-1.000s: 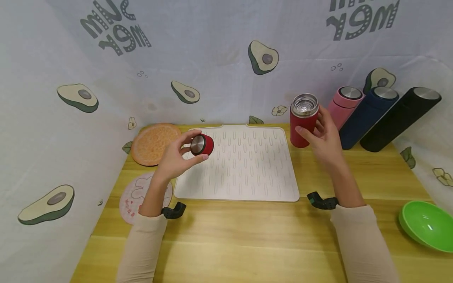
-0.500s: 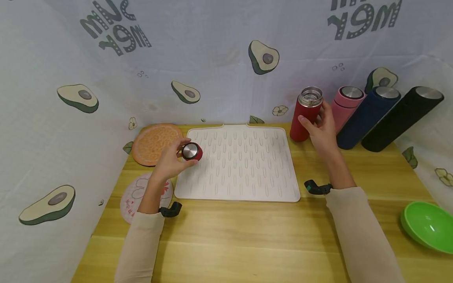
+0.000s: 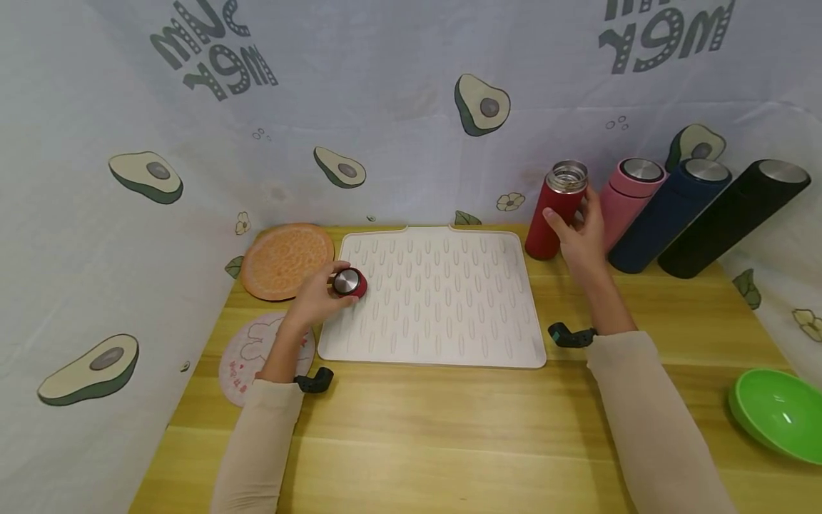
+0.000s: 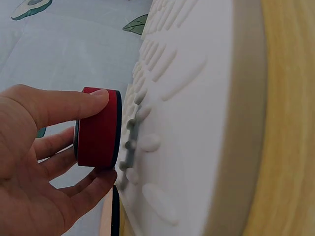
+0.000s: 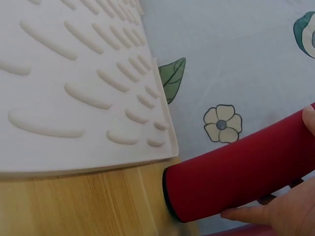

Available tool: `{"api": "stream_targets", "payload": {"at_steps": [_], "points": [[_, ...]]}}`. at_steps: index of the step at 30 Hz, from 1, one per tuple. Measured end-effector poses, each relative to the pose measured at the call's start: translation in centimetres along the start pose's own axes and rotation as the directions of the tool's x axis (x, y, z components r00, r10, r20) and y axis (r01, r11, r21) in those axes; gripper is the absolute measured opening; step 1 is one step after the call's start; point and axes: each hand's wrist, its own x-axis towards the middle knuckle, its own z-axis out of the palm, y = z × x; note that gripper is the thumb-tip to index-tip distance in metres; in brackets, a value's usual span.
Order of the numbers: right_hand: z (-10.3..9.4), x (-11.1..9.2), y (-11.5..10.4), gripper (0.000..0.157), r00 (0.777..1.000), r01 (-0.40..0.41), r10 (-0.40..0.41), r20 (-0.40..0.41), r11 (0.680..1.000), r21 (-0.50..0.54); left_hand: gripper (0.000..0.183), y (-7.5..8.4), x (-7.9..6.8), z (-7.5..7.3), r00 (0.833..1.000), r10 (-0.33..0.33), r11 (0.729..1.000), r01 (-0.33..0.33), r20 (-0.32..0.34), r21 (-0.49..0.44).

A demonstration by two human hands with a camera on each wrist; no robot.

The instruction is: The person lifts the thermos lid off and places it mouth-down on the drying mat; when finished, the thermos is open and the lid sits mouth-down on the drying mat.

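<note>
Between the thumb and fingers of my left hand (image 3: 315, 298) is a red lid (image 3: 347, 283) with a silver top, at the left part of the white ridged mat (image 3: 443, 300). In the left wrist view the lid (image 4: 98, 130) is very close to the mat; I cannot tell if it touches. My right hand (image 3: 583, 246) grips a red thermos bottle (image 3: 552, 218) from its right side. Its steel mouth faces up, uncovered. The right wrist view puts the bottle's dark base (image 5: 170, 194) by the mat's back right corner, at the wooden table.
Pink (image 3: 629, 203), navy (image 3: 671, 214) and black (image 3: 732, 221) thermos bottles with lids stand right of my right hand. A green bowl (image 3: 780, 414) is at the right edge. An orange round mat (image 3: 282, 260) and a pink one (image 3: 240, 360) lie left. Printed cloth (image 3: 398, 114) hangs behind.
My left hand has brought the lid down and left toward the mat. The red bottle in my right hand has moved slightly right and back, down toward the table.
</note>
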Motion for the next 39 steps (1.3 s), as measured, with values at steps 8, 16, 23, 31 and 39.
{"api": "stream_targets", "payload": {"at_steps": [8,16,23,31,39], "points": [[-0.1,0.3,0.4,0.073,0.999,-0.036,0.034,-0.031,0.998,-0.052,0.072,-0.5,0.2,0.4,1.0,-0.001,1.0,0.001,0.013,0.009],[-0.8,1.5,2.2,0.077,0.996,-0.083,0.079,-0.031,0.989,-0.126,0.071,-0.3,0.2,0.6,1.0,0.0,0.997,-0.002,0.026,0.072],[-0.6,0.4,0.8,0.077,0.999,-0.045,0.044,-0.01,0.988,-0.146,0.071,-0.1,0.2,0.7,1.0,-0.002,0.995,0.0,0.023,0.1],[-1.5,-0.3,0.8,0.073,0.996,-0.085,0.076,-0.053,0.98,-0.179,0.074,-0.7,0.5,0.9,1.0,0.01,0.992,-0.011,0.008,0.125],[-2.8,-1.0,1.3,0.066,0.988,-0.08,0.037,-0.15,0.953,-0.293,0.075,-0.2,0.1,0.9,0.998,0.028,0.993,-0.02,-0.06,0.12]]}}
